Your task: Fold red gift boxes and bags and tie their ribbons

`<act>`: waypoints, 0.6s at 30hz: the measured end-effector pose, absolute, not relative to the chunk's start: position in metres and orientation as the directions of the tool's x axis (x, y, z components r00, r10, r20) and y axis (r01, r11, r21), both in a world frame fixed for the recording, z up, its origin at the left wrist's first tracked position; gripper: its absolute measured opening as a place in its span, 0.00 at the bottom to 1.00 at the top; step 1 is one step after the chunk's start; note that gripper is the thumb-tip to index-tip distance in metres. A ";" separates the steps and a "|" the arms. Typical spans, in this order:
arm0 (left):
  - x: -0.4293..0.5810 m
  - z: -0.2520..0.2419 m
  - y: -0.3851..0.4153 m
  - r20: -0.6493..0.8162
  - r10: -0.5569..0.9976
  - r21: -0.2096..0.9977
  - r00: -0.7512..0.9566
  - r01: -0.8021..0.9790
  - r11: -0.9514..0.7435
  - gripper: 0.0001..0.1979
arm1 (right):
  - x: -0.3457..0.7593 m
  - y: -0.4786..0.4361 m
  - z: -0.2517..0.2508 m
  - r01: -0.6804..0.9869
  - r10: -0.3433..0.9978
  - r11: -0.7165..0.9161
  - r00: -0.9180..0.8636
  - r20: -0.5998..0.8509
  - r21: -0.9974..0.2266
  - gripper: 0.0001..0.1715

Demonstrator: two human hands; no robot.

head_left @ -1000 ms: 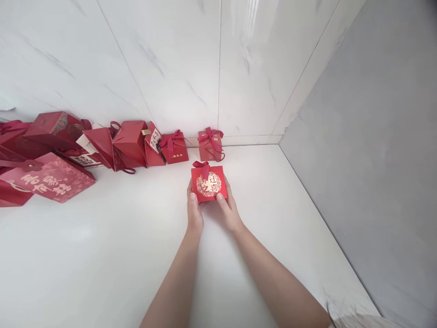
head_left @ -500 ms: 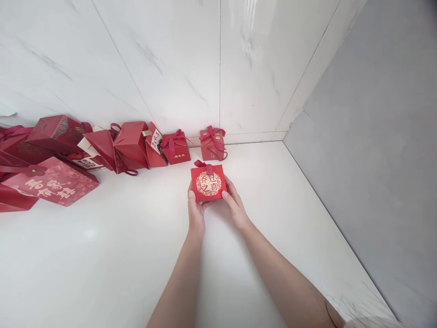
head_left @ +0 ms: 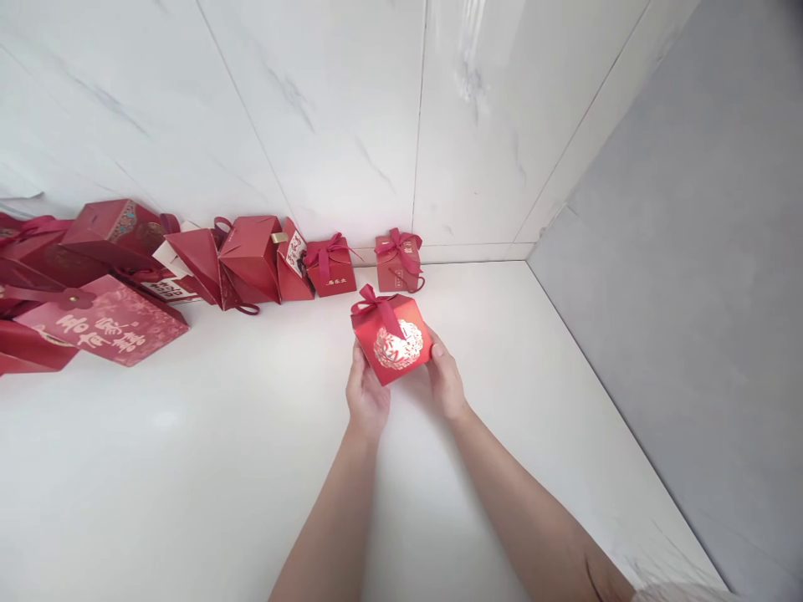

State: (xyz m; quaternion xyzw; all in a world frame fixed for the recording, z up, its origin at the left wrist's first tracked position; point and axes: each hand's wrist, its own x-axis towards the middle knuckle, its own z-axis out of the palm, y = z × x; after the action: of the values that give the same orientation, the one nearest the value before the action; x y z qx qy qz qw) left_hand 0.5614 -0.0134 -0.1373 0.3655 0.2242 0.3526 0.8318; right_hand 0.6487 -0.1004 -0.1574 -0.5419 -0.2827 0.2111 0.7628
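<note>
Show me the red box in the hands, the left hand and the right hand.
red box [head_left: 396,346], head view, on its gold-patterned face.
left hand [head_left: 367,397], head view, on its back.
right hand [head_left: 447,383], head view, on its back.

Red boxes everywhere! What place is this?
Probably a home counter corner: a glossy white surface meets marble-look wall tiles, and ribbon-tied red gift boxes line the wall. The left hand and right hand hold a small red box.
</note>
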 end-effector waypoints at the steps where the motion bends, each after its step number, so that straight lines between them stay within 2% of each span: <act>1: 0.560 -0.137 -0.011 -0.151 0.744 0.733 0.651 -0.431 0.526 0.28 | 0.650 -0.100 -0.159 -0.063 0.641 0.344 0.745 0.186 -0.937 0.31; 5: 0.553 -0.135 0.001 -0.256 0.744 0.633 0.617 -0.475 0.611 0.32 | 0.653 -0.096 -0.166 -0.274 0.705 0.316 0.709 0.031 -0.908 0.29; 7: 0.550 -0.134 0.005 -0.306 0.739 0.585 0.601 -0.493 0.644 0.30 | 0.652 -0.095 -0.167 -0.338 0.735 0.259 0.676 -0.043 -0.905 0.32; 10: 0.550 -0.134 0.005 -0.368 0.707 0.521 0.604 -0.496 0.695 0.26 | 0.651 -0.096 -0.165 -0.376 0.754 0.234 0.652 -0.077 -0.897 0.36; 18: 0.556 -0.138 -0.003 -0.194 0.675 0.634 0.712 -0.435 0.640 0.26 | 0.657 -0.094 -0.163 -0.458 0.633 0.314 0.754 -0.176 -0.832 0.32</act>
State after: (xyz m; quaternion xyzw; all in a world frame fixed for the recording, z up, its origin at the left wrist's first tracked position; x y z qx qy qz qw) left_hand 0.5562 -0.0026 -0.1384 0.2842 0.2118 0.3152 0.8804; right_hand 0.6574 -0.0935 -0.1633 -0.4777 -0.0916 0.3386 0.8054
